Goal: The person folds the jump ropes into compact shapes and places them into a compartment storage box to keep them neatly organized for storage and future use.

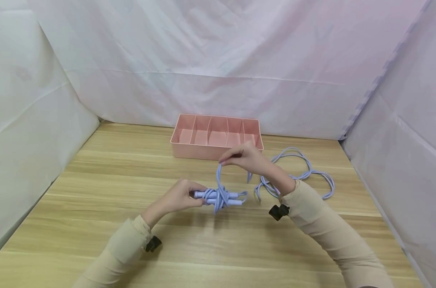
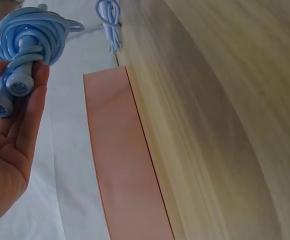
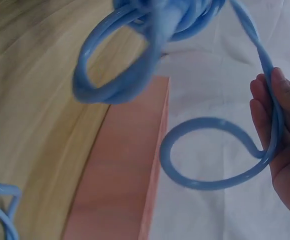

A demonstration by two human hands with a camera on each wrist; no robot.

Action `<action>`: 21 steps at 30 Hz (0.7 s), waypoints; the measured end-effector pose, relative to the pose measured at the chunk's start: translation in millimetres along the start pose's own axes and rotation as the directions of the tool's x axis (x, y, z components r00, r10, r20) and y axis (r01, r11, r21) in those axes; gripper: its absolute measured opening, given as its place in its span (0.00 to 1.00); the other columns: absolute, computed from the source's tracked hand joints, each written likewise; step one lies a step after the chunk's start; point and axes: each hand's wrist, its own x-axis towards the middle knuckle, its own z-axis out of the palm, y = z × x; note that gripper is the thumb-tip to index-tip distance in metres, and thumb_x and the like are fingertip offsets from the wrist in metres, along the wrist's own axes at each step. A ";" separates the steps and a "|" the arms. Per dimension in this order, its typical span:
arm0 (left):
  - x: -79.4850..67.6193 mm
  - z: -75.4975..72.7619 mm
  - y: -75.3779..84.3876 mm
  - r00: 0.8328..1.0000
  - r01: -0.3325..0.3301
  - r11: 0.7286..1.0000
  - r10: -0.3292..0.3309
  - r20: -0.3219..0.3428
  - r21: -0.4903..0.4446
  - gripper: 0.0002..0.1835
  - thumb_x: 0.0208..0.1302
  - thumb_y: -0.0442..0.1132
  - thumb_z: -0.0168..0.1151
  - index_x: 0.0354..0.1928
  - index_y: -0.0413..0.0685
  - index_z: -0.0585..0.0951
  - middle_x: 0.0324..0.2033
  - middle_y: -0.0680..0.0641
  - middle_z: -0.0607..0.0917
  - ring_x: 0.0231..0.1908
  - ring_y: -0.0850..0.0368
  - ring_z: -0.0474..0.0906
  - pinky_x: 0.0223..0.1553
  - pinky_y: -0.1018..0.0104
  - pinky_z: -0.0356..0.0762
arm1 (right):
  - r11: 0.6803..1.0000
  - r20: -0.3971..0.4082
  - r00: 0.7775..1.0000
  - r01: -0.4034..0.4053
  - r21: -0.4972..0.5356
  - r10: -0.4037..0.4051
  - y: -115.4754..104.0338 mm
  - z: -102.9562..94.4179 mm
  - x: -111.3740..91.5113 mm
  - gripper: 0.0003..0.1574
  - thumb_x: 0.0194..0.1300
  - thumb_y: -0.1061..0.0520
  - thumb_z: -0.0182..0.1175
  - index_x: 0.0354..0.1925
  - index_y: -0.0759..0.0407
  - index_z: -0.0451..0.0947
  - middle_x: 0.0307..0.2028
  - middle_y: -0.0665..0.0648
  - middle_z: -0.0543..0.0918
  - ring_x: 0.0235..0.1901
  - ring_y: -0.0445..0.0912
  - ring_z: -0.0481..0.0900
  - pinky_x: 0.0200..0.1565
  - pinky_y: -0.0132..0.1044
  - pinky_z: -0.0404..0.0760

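White cloth curtains (image 1: 218,48) wall in the back and both sides of a pale wood-grain tabletop (image 1: 95,192). Two forearms in beige fabric sleeves (image 1: 326,220) reach in from the near side, the right one passing in front of part of the loose cord. A long pink plastic box (image 1: 199,152) with five compartments stands close to the back curtain, beyond the hands; in the head view the right hand covers part of its near right corner. A loosely looped pale blue cord (image 1: 306,175) lies on the wood at the right, near the right wrist; whether it joins the held one is hidden.

Wood stretches broadly from the left hand to the tabletop's left edge; the strip between loose cord and right edge is narrower.

Between the hands, above the tabletop, is a light blue skipping rope (image 1: 222,197) wound around its two handles. The left hand (image 1: 180,195) pinches the handle ends between thumb and fingers; the right hand (image 1: 252,159) pinches a raised strand. Small black devices (image 1: 278,212) sit at both wrists.
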 end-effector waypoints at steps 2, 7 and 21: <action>-1.1 0.9 0.0 1.000 -0.005 0.998 0.004 -0.011 -0.061 0.11 0.50 0.28 0.62 0.38 0.35 0.82 0.29 0.46 0.85 0.24 0.66 0.76 0.26 0.70 0.79 | 0.995 -0.037 0.997 -0.059 0.080 0.062 7.5 -0.7 -1.8 0.05 0.53 0.72 0.60 0.32 0.73 0.81 0.30 0.64 0.84 0.31 0.45 0.83 0.34 0.37 0.81; -4.5 2.6 3.4 0.999 -0.043 0.968 0.035 -0.037 -0.246 0.13 0.50 0.25 0.60 0.39 0.27 0.80 0.31 0.37 0.84 0.27 0.64 0.78 0.29 0.67 0.80 | 0.943 -0.105 0.968 -0.195 0.271 0.230 24.2 2.2 -9.6 0.09 0.55 0.69 0.60 0.35 0.77 0.78 0.30 0.61 0.84 0.32 0.45 0.83 0.38 0.41 0.81; -3.0 7.5 16.3 0.975 -0.100 0.873 -0.010 -0.221 -0.478 0.14 0.50 0.20 0.55 0.41 0.16 0.73 0.33 0.34 0.83 0.29 0.66 0.80 0.32 0.69 0.80 | 0.849 -0.097 0.938 -0.254 0.464 0.334 41.2 47.5 -23.0 0.14 0.60 0.71 0.52 0.41 0.85 0.70 0.30 0.45 0.84 0.31 0.39 0.82 0.34 0.30 0.80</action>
